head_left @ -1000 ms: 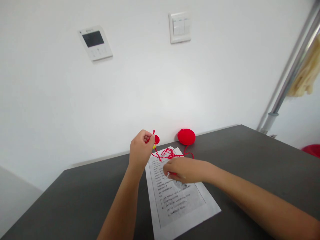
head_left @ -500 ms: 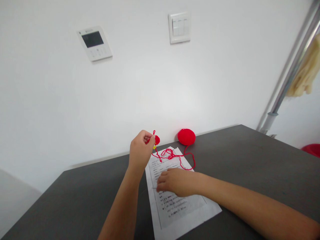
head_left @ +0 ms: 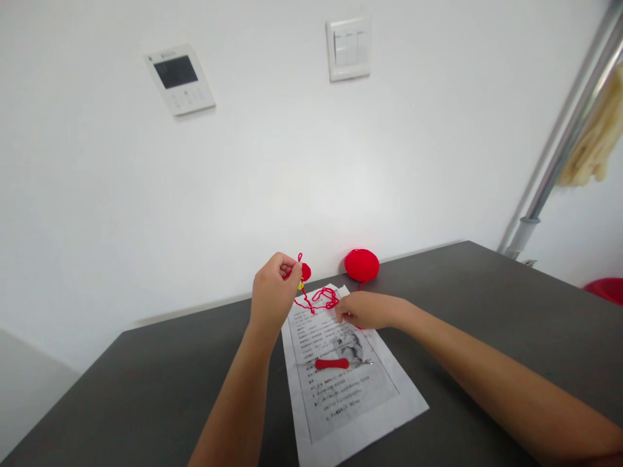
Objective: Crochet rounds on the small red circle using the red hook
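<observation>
My left hand [head_left: 276,285] is closed in a pinch on a small red crochet piece [head_left: 305,272], raised above the far end of the sheet. A yarn loop stands up at its top, and a yellow stitch marker [head_left: 300,285] hangs below. Loose red yarn [head_left: 325,296] trails from the piece onto the paper. Over this yarn, my right hand [head_left: 366,310] has its fingers curled downward; whatever lies between the fingertips is hidden. A crochet hook with a red handle [head_left: 331,364] lies crosswise on the printed sheet [head_left: 360,415], nearer me than the right hand.
The red yarn ball [head_left: 361,265] sits at the back of the dark table [head_left: 467,311], close to the white wall. A metal pole [head_left: 559,155] with pale cloth [head_left: 594,143] stands at the right, and part of a red object [head_left: 606,290] shows below.
My right hand has moved away from over the crochet hook, up and right to the loose yarn, uncovering the hook. The left hand keeps its pinch in nearly the same place.
</observation>
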Tool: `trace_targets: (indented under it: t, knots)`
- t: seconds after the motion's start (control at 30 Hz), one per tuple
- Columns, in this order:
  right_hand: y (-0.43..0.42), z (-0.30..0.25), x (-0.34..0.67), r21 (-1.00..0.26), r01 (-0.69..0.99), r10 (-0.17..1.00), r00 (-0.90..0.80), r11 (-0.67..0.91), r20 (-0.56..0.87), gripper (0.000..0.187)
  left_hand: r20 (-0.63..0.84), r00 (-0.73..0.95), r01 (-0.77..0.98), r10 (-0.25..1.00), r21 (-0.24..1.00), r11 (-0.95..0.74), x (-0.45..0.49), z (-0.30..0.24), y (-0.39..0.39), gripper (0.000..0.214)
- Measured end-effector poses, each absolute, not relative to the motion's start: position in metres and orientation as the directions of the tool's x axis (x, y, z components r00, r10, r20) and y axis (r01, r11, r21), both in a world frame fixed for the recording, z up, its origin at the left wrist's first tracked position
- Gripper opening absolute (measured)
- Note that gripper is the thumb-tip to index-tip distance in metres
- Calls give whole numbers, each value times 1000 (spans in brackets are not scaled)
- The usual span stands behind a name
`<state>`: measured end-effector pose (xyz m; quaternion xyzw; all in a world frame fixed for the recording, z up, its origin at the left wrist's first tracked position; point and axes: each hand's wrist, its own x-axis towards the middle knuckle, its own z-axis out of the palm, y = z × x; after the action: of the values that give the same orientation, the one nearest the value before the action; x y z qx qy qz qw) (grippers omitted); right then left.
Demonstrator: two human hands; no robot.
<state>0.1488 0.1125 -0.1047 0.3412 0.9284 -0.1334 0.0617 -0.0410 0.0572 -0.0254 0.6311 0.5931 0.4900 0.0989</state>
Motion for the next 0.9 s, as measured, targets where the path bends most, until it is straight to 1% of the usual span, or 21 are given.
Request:
trace_targets:
  t: [0.1,0.2,0.3,0.47,0.7,0.8,0.83,0.9]
  knots:
    - [113,-109,149,-179,705,663,-707,686,-244,31,504,-181,657,844,701,-277,-41,-26,58,12]
    - [117,-112,152,-110,788,759,-613,605,-219,33,508,-182,659,842,698,-278,-41,-26,57,12]
    - [119,-112,155,-72,826,804,-562,560,-193,32,506,-185,656,842,702,-278,-41,-25,57,12]
    - [112,-104,154,-86,802,779,-596,591,-195,27,506,-195,650,840,708,-276,-41,-24,56,11]
    - [108,-99,151,-135,763,723,-644,633,-249,29,504,-197,645,841,713,-276,-40,-24,56,10]
    - [106,-100,151,-161,735,694,-675,658,-250,25,503,-196,644,842,713,-277,-40,-24,56,10]
    - [106,-100,150,-169,727,686,-685,665,-247,26,502,-196,644,842,714,-276,-40,-24,56,10]
    - [104,-102,149,-185,714,673,-699,676,-240,37,498,-196,644,845,715,-273,-40,-24,56,10]
